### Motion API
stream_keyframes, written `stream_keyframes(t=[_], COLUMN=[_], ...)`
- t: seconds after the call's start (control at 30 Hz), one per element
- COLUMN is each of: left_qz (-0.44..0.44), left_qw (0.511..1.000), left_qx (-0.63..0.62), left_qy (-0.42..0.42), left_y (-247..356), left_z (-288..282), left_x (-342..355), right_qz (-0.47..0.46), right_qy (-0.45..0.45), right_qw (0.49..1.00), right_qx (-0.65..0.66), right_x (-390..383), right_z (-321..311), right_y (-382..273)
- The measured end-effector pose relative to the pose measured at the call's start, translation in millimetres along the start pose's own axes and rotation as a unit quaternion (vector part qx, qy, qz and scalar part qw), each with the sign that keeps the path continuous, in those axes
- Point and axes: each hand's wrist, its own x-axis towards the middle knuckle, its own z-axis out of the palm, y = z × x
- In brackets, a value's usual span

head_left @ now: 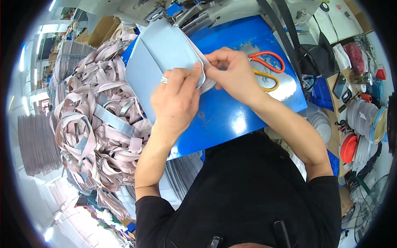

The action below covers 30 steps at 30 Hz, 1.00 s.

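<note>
A pale blue-grey fabric piece (159, 56) lies on the blue work table (231, 120), its far end reaching up to the sewing machine (194, 10). My left hand (175, 99), a ring on one finger, presses down on the fabric's near right edge. My right hand (233, 72) pinches the same edge together with a thin pinkish strip, fingertips touching those of my left hand. Both hands grip the fabric at one corner.
Scissors with orange and yellow handles (269, 70) lie just beyond my right hand. A big heap of pinkish and grey strips (99, 120) fills the left. Stacked grey pieces (39, 144) stand far left. Tape rolls and clutter (359, 124) crowd the right.
</note>
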Motion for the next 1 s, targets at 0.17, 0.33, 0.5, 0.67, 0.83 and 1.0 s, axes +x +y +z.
stream_keyframes(t=[0.17,0.33,0.5,0.67,0.83,1.0], left_qz=[0.023,0.019,0.017,0.005,-0.003,-0.129], left_qw=[1.000,1.000,0.999,1.000,0.995,0.979], left_qx=[0.002,-0.008,-0.017,0.028,-0.069,-0.155], left_qy=[0.007,-0.007,-0.027,-0.002,0.074,-0.028], left_y=[-8,-31,-56,-74,-31,-50], left_z=[4,3,4,15,33,52], left_x=[13,28,49,39,-5,-16], right_qz=[0.051,0.030,0.015,-0.001,0.027,0.026], right_qy=[-0.006,0.007,0.016,0.145,0.211,0.212], right_qw=[0.990,0.976,0.979,0.984,0.974,0.974], right_qx=[0.128,0.218,0.202,0.106,0.078,0.078], right_x=[8,32,62,77,78,74], right_z=[8,25,28,48,52,52], right_y=[0,3,2,-2,-9,-9])
